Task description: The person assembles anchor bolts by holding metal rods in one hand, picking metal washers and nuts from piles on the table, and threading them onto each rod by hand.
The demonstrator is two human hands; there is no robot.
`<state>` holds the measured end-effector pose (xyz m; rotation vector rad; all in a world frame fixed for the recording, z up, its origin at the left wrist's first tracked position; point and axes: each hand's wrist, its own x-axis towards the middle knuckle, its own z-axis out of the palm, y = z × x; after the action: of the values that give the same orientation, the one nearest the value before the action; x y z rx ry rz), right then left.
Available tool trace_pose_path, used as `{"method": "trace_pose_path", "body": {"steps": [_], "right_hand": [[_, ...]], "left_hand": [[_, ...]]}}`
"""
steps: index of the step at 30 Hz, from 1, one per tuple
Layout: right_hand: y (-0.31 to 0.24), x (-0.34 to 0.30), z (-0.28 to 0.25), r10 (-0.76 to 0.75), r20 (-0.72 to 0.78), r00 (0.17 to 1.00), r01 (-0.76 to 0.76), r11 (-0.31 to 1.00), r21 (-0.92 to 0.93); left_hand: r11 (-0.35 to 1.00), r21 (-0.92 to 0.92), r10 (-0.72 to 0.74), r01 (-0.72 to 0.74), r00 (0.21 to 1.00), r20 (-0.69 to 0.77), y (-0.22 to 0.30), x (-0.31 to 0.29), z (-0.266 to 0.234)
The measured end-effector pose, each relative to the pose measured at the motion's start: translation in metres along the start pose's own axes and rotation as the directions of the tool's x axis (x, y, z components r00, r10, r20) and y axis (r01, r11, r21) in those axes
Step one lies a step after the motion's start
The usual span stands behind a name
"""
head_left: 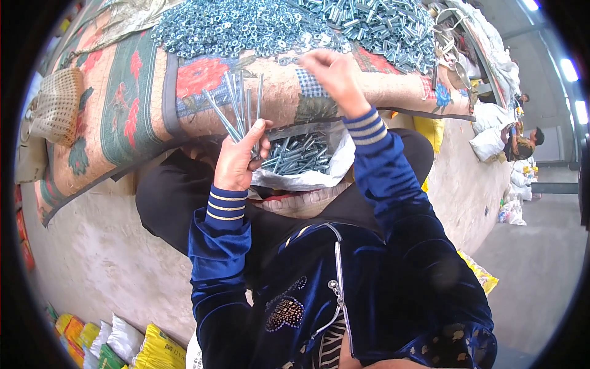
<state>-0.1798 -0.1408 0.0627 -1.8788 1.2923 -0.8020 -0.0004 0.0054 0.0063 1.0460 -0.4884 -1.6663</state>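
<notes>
Bag [310, 179] between the knees [161, 195] holds loose rods [298, 157]; above it, the left hand [241, 154] grips a gathered bunch [220, 114]. Farther out, the right hand [337, 77] hovers by heaped nuts [221, 31], its hold unclear; with tubes [381, 27] beyond, plenty seems left.

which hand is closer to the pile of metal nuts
Right. The right hand is just by the near edge of the pile of metal nuts; the left hand, holding metal rods, is farther back, toward the person's body.

Glossy metal rods [238, 103], velvet jacket [393, 289], matt cloth cover [128, 92]
</notes>
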Motion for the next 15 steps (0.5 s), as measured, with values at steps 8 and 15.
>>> {"method": "trace_pose_path", "body": {"steps": [8, 15], "right_hand": [[0.03, 0.059, 0.003, -0.226, -0.079, 0.971, 0.151, 0.832, -0.533], [0.047, 0.056, -0.033, -0.036, 0.001, 0.999, 0.036, 0.996, 0.078]], "left_hand": [[1.0, 0.007, 0.019, -0.019, 0.998, -0.052, -0.002, 0.003, 0.0], [0.998, 0.067, 0.024, -0.018, 0.995, -0.096, 0.002, 0.002, 0.003]]}}
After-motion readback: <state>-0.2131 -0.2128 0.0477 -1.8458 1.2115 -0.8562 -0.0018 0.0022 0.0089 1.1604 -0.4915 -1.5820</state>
